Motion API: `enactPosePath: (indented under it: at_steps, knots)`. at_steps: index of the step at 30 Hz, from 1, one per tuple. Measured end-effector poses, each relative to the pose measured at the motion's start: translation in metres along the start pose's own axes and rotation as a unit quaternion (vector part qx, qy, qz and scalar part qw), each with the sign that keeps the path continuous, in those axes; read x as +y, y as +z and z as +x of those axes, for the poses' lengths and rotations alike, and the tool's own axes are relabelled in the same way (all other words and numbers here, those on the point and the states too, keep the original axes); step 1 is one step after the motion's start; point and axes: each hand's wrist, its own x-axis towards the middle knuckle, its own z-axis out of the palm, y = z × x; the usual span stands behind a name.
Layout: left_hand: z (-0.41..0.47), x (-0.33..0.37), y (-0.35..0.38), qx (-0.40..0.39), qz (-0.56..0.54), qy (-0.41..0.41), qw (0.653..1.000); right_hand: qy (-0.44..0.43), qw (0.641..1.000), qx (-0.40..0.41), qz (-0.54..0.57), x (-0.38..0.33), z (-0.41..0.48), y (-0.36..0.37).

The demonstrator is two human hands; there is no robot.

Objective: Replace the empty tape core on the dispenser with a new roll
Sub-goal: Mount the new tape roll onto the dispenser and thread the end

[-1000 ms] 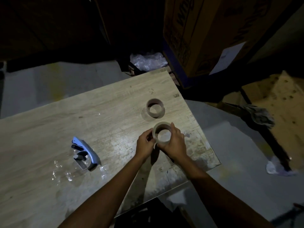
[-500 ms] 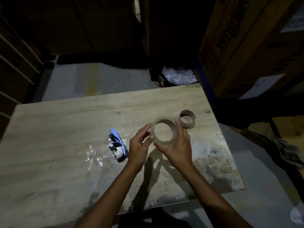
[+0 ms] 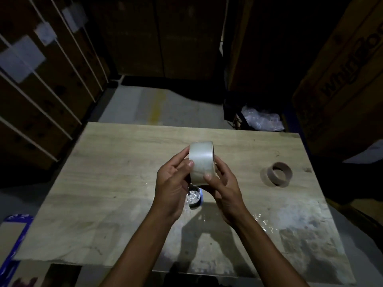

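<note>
A new roll of clear tape is held up over the middle of the wooden table, its outer face turned toward me. My left hand grips its left side with the thumb on the face. My right hand grips its right side, thumb on the lower face. The blue tape dispenser lies on the table just below the roll, mostly hidden by my hands. An empty brown cardboard core rests on the table at the right.
Large cardboard boxes stand at the back right, and strapped boxes at the left. A crumpled plastic bag lies behind the table's far edge. Scraps of clear film lie on the table near my right forearm.
Both hands have turned the roll from showing its hole to showing its outer face. The view has swung, so the dispenser now lies under my hands and the core lies farther right.
</note>
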Motion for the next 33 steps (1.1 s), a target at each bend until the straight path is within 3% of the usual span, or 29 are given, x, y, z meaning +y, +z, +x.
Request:
enactPosePath:
  at_steps: [4,10,12,16,21,23,27,33]
  knots:
    - [-0.006,0.015,-0.018,-0.024,0.112,0.054,0.992,0.033,0.999,-0.023,0.021,-0.003,0.005,0.026]
    - [-0.012,0.022,-0.032,-0.074,0.295,0.127,0.944,0.115,0.975,0.06,0.181,-0.001,0.008,0.065]
    - [-0.01,0.024,-0.038,-0.082,0.366,0.192,0.907,0.122,0.959,0.046,0.25,-0.001,0.007,0.073]
    - [-0.001,0.023,-0.047,-0.1,0.486,0.375,0.783,0.124,0.919,0.017,0.373,0.0,0.006,0.081]
    - [0.005,0.014,-0.052,-0.143,0.529,0.421,0.723,0.125,0.902,0.016,0.412,0.008,0.011,0.086]
    - [0.008,0.015,-0.054,-0.146,0.515,0.407,0.741,0.119,0.905,0.01,0.409,0.009,0.014,0.087]
    - [0.012,0.025,-0.058,-0.121,0.46,0.334,0.813,0.097,0.925,0.017,0.366,0.006,0.02,0.086]
    - [0.027,0.043,-0.059,-0.101,0.295,0.134,0.941,0.046,0.986,0.091,0.131,0.002,0.034,0.089]
